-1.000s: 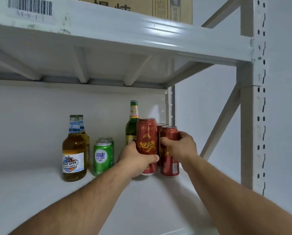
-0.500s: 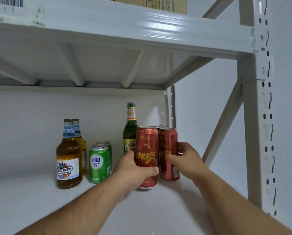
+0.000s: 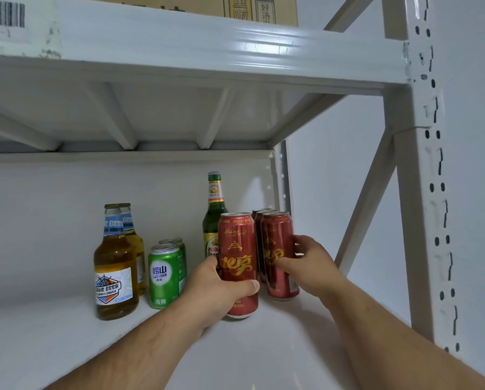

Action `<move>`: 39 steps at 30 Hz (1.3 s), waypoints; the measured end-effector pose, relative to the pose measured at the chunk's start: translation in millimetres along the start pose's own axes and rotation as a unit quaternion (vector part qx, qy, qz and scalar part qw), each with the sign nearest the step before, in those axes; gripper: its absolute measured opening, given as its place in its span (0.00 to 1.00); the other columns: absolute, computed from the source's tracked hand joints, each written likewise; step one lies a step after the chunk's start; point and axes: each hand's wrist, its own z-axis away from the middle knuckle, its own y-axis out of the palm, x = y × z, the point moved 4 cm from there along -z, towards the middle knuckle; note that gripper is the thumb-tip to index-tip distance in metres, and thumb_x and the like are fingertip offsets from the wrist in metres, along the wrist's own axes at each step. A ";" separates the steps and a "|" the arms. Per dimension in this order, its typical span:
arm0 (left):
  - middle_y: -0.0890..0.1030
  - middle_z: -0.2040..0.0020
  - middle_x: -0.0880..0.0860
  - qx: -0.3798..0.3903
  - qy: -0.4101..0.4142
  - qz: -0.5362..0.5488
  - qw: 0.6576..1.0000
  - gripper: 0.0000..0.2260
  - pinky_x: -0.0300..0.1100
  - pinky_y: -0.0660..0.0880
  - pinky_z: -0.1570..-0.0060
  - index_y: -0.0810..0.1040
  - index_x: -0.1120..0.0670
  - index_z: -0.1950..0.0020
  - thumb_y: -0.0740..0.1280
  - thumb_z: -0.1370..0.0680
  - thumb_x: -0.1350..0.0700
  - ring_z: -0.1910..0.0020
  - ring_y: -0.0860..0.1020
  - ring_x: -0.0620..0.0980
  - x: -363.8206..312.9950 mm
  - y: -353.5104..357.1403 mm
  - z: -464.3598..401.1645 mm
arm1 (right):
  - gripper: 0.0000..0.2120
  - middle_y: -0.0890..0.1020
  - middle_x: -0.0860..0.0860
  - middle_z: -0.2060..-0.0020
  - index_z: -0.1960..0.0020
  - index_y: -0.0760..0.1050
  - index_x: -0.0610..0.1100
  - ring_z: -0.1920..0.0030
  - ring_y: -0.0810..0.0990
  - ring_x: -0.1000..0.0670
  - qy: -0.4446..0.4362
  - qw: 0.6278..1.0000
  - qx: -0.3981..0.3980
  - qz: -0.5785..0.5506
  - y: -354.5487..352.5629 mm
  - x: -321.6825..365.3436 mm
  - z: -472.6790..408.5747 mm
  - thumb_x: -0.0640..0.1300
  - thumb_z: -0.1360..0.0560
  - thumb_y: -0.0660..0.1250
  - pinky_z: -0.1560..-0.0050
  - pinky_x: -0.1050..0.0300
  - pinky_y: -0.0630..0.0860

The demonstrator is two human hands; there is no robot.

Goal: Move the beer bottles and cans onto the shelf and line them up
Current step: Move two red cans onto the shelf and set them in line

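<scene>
we are in the lining-up step. our left hand [image 3: 218, 288] is wrapped around the front red can [image 3: 238, 257], thumb across its front, and our right hand [image 3: 310, 264] pinches the second red can [image 3: 278, 249] just beside it. both cans stand upright on the shelf [image 3: 264, 347], long axis vertical, printed side facing us, near the green bottle [image 3: 213, 220]. next we probably need to slide them level with each other, slowly, without tipping.

Amber bottle [image 3: 116, 266] label: "BEER". Green can [image 3: 164, 277]: "LAOSHAN", Chinese characters. Red can [image 3: 238, 263]: "BEIJING BEER" at the rim, gold Chinese characters. Box [image 3: 259, 9] up top: Chinese print. Barcode sticker [image 3: 3, 15] on upper beam.
</scene>
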 end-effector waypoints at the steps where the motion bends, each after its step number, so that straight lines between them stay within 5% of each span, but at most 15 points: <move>1: 0.84 0.47 0.47 0.001 0.000 0.000 1.000 0.24 0.50 0.79 0.39 0.76 0.43 0.44 0.84 0.34 0.55 0.46 0.82 0.50 0.1 0.1 -0.3 | 0.26 0.81 0.55 0.45 0.31 0.73 0.51 0.46 0.82 0.50 0.004 1.000 -0.002 -0.003 -0.2 0.2 0.5 0.44 0.28 0.72 0.44 0.49 0.80; 5: 0.83 0.46 0.47 0.002 0.001 -0.006 1.000 0.26 0.52 0.78 0.37 0.75 0.44 0.41 0.84 0.33 0.54 0.44 0.81 0.51 -1.1 1.6 -0.2 | 0.18 0.80 0.53 0.47 0.35 0.71 0.50 0.50 0.81 0.52 0.024 0.999 -0.026 -0.031 -4.7 7.2 4.2 0.48 0.24 0.67 0.49 0.55 0.76; 11: 0.83 0.45 0.47 0.010 0.002 -0.015 1.000 0.28 0.52 0.77 0.37 0.74 0.46 0.38 0.83 0.32 0.54 0.44 0.81 0.52 -4.1 6.0 4.6 | 0.29 0.72 0.48 0.28 0.22 0.62 0.45 0.30 0.72 0.45 0.038 0.996 -0.077 -0.027 -16.4 21.0 19.4 0.52 0.20 0.62 0.39 0.52 0.69; 16: 0.82 0.43 0.47 0.013 0.009 -0.019 1.000 0.29 0.51 0.77 0.39 0.73 0.46 0.36 0.83 0.33 0.53 0.43 0.81 0.51 -11.6 10.0 11.3 | 0.25 0.74 0.46 0.30 0.23 0.63 0.43 0.40 0.74 0.49 -0.005 0.997 -0.023 0.068 -29.6 41.3 45.3 0.46 0.18 0.62 0.44 0.58 0.68; 25: 0.84 0.48 0.46 0.018 0.006 -0.007 1.000 0.27 0.49 0.78 0.43 0.76 0.46 0.40 0.84 0.34 0.54 0.48 0.82 0.49 -35.0 28.9 24.9 | 0.21 0.75 0.43 0.31 0.27 0.67 0.40 0.35 0.76 0.43 0.015 0.971 0.071 0.228 -53.4 55.5 89.8 0.43 0.18 0.64 0.48 0.59 0.71; 30: 0.83 0.48 0.49 0.016 0.004 -0.010 1.000 0.26 0.48 0.79 0.45 0.74 0.47 0.43 0.84 0.34 0.53 0.48 0.82 0.51 -44.8 56.3 32.1 | 0.25 0.75 0.43 0.32 0.24 0.62 0.42 0.49 0.76 0.46 0.016 0.958 0.075 0.277 -58.9 55.3 97.2 0.42 0.19 0.64 0.52 0.55 0.79; 36: 0.85 0.47 0.49 0.004 -0.016 -0.012 1.000 0.35 0.50 0.81 0.44 0.78 0.48 0.38 0.84 0.42 0.48 0.48 0.83 0.52 -38.8 85.5 30.1 | 0.25 0.75 0.45 0.31 0.24 0.62 0.43 0.37 0.76 0.46 0.000 0.951 0.087 0.295 -64.3 47.5 105.1 0.45 0.18 0.63 0.45 0.58 0.73; 39: 0.85 0.48 0.48 -0.005 -0.021 -0.022 1.000 0.37 0.53 0.81 0.42 0.79 0.47 0.37 0.84 0.45 0.45 0.48 0.84 0.52 -36.4 90.1 23.8 | 0.25 0.76 0.46 0.32 0.23 0.61 0.43 0.39 0.76 0.46 0.003 0.951 0.091 0.295 -67.0 44.0 106.4 0.45 0.19 0.62 0.46 0.59 0.72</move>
